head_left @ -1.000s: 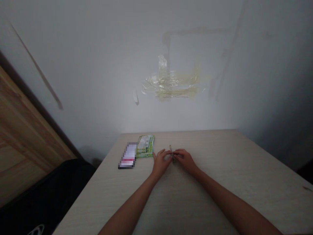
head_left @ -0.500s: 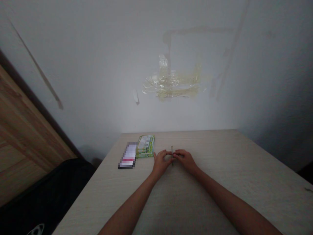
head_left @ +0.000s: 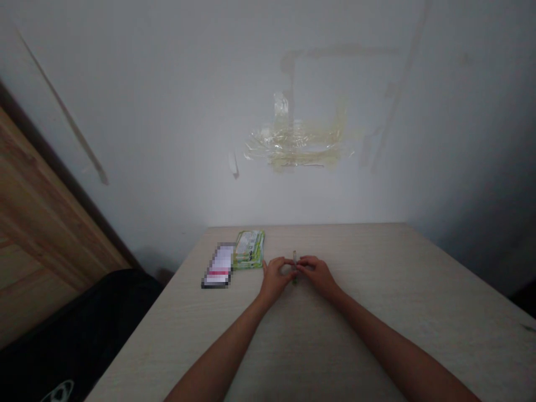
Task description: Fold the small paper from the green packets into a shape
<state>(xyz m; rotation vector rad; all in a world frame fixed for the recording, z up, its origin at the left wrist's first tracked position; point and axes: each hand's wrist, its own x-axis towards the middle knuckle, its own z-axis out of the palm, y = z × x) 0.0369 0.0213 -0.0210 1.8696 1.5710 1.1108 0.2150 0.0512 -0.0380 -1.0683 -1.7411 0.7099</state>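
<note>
Item 1. Narrow strip (head_left: 294, 255), one piece, identity too small to tell. Position: between the fingertips of both hands, above or on the middle of the bench (head_left: 389, 262); whether it touches the surface cannot be told. Seen nearly edge-on, long side running away from the person; far end pale, near end darker with a hint of green. Handling, by judgement: light, thin, probably easy to bend or crease; slipperiness not readable. Best hold, by judgement: a soft pinch along the two long faces near the middle, ends left free, no hard squeeze.

Item 2. Left hand (head_left: 273, 277). Thumb and forefinger curved into a ring with a small gap inside, tips meeting at the strip's left side in a light pinch. Another finger extends outward toward the packets.

Item 3. Right hand (head_left: 319, 276). Fingers bunched and bent, tips drawn close together on the strip's right side; the exact contact is partly hidden.

Item 4. Green and white packets (head_left: 250, 249), a small stack, lying flat just beyond the left hand.

Item 5. Phone (head_left: 218, 266), screen pixelated, lying beside the packets on their left.

Item 6. Wall (head_left: 167, 123), pale, behind the bench, bearing a patch of clear and yellowed tape (head_left: 301, 146).

Item 7. Black bag (head_left: 100, 329), left of the bench, below a wooden panel (head_left: 29, 218).
</note>
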